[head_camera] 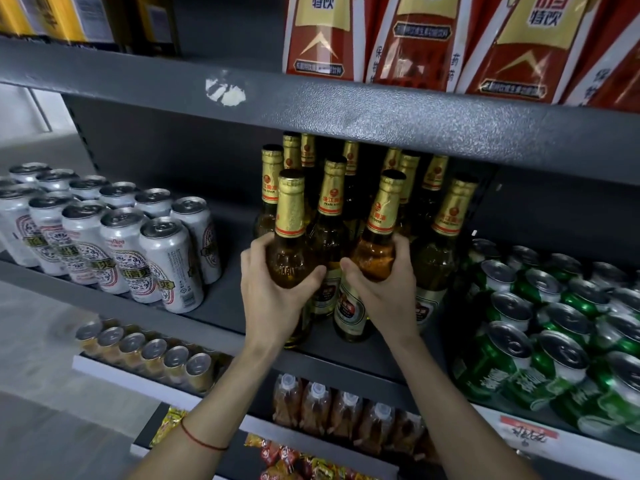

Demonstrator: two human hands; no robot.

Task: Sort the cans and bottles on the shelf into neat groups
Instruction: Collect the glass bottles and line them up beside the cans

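Several brown beer bottles with gold foil necks stand clustered in the middle of the dark grey shelf (pixel 221 306). My left hand (pixel 273 299) grips the front left bottle (pixel 291 237) around its body. My right hand (pixel 384 292) grips the front bottle beside it (pixel 381 237), which tilts slightly to the right. Behind them stand more bottles (pixel 332 209), and another bottle (pixel 446 237) is at the right. White cans (pixel 152 261) fill the shelf's left side in rows. Green cans (pixel 540 341) are packed together on the right side.
The shelf above (pixel 346 109) hangs low over the bottle tops and carries red cartons (pixel 325 36). Below are gold cans (pixel 152 355), pouches with white caps (pixel 346 410) and snack packets (pixel 294 459). A bare strip of shelf lies between the white cans and the bottles.
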